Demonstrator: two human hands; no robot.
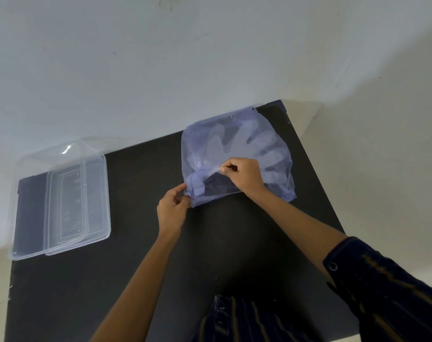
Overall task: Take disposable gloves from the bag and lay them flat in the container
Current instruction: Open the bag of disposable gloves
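A bluish translucent bag lies on the black table at the far right. Through its plastic I see clear disposable gloves with fingers fanned out. My left hand pinches the bag's near lower edge at its mouth. My right hand pinches the upper layer of the mouth and lifts it, so the opening gapes. A clear rectangular plastic container stands at the table's left edge, with a clear lid leaning partly over it.
A white wall rises right behind the table. The table's right edge runs diagonally past the bag. My dark striped sleeve crosses the lower right corner.
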